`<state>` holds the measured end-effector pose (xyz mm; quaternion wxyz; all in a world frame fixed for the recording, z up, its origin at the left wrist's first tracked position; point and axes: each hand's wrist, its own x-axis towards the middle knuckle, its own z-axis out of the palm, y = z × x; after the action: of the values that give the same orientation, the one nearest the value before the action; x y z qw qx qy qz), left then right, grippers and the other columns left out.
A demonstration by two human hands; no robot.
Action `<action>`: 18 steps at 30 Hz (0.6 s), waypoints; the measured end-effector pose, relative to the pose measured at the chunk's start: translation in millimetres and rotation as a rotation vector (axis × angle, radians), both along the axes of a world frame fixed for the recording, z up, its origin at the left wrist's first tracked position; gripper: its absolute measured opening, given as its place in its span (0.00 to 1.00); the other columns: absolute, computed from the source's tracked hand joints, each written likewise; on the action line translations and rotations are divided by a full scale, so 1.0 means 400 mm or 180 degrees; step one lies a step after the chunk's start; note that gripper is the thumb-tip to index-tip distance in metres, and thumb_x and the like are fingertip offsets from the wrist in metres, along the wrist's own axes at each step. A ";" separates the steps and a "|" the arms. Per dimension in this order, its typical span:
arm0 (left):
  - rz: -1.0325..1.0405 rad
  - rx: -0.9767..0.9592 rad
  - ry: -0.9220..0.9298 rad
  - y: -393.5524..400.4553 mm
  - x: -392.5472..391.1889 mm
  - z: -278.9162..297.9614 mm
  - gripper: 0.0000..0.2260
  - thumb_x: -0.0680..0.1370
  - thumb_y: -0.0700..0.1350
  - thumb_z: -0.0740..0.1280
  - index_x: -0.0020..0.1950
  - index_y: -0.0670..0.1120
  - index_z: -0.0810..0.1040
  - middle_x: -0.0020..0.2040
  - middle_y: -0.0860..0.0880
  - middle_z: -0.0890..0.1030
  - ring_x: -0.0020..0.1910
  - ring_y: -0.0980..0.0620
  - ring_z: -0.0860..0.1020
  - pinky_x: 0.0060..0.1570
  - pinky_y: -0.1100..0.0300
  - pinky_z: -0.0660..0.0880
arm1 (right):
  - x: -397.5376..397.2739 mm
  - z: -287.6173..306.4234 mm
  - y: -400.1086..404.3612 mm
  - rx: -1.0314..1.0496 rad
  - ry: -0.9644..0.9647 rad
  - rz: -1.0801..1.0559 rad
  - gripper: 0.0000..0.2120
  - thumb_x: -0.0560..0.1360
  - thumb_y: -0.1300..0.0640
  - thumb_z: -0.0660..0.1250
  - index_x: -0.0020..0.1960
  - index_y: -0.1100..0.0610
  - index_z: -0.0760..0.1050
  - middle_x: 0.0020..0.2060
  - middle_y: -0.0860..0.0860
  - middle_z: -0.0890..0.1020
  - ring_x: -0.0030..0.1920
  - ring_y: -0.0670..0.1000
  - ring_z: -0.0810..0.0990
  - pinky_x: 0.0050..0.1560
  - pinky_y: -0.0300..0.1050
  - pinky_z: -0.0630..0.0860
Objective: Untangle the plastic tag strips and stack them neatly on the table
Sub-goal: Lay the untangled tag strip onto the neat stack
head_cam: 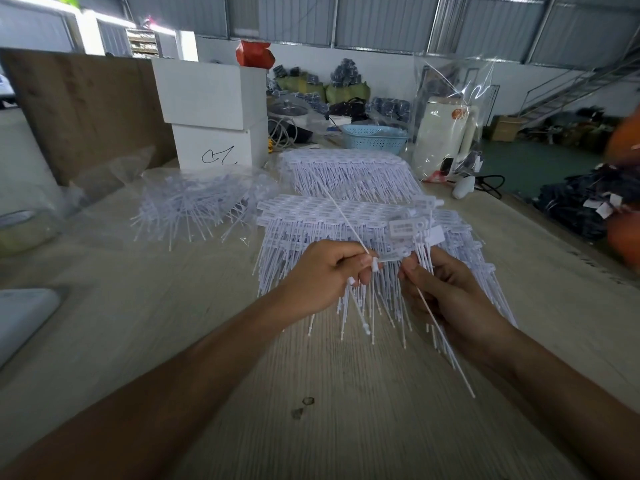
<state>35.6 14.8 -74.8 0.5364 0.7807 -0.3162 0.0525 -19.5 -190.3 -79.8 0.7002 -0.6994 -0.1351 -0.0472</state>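
Observation:
White plastic tag strips lie in a near stack (pixel 332 220) at the table's middle, with their thin tails pointing toward me. My left hand (pixel 325 271) pinches one strip whose tail sticks up and away. My right hand (pixel 446 292) grips a small bunch of tag strips (pixel 415 233), heads up, tails running down past my wrist. Both hands hover just above the near stack's tails, almost touching each other. A second neat stack (pixel 346 168) lies farther back. A loose tangled pile of strips (pixel 194 202) sits in clear plastic at the left.
Two white boxes (pixel 211 109) stand stacked behind the tangled pile. A blue basket (pixel 375 138) and a bagged white appliance (pixel 443 133) sit at the back right. The wooden table (pixel 346 410) shows bare wood in front of me. A grey object (pixel 20 317) sits at the left edge.

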 end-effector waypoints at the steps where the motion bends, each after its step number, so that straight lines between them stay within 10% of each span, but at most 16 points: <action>1: -0.0013 -0.0001 0.0021 -0.001 -0.001 0.000 0.10 0.83 0.40 0.63 0.51 0.37 0.83 0.37 0.49 0.83 0.34 0.33 0.78 0.31 0.48 0.75 | -0.001 0.000 0.000 0.0001 0.0002 -0.0009 0.10 0.78 0.48 0.68 0.44 0.54 0.76 0.29 0.52 0.70 0.26 0.48 0.64 0.25 0.40 0.60; 7: -0.0193 -0.0282 0.0137 0.000 -0.008 0.011 0.13 0.84 0.39 0.61 0.45 0.46 0.82 0.35 0.48 0.81 0.31 0.51 0.76 0.29 0.60 0.71 | -0.003 0.003 0.001 -0.0038 0.0022 -0.0051 0.09 0.78 0.49 0.67 0.44 0.54 0.75 0.30 0.52 0.68 0.26 0.48 0.64 0.28 0.44 0.56; 18: -0.0244 -0.0746 0.0437 -0.010 -0.022 0.012 0.10 0.84 0.39 0.61 0.49 0.37 0.80 0.38 0.43 0.80 0.28 0.51 0.74 0.27 0.61 0.70 | 0.000 0.003 0.004 -0.0026 0.0031 -0.0096 0.10 0.78 0.47 0.68 0.41 0.51 0.74 0.28 0.50 0.66 0.28 0.50 0.58 0.30 0.50 0.51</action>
<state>26.8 10.9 -69.8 0.6459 0.7018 -0.3000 0.0150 -19.6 -188.7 -78.6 0.6973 -0.7044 -0.1212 -0.0538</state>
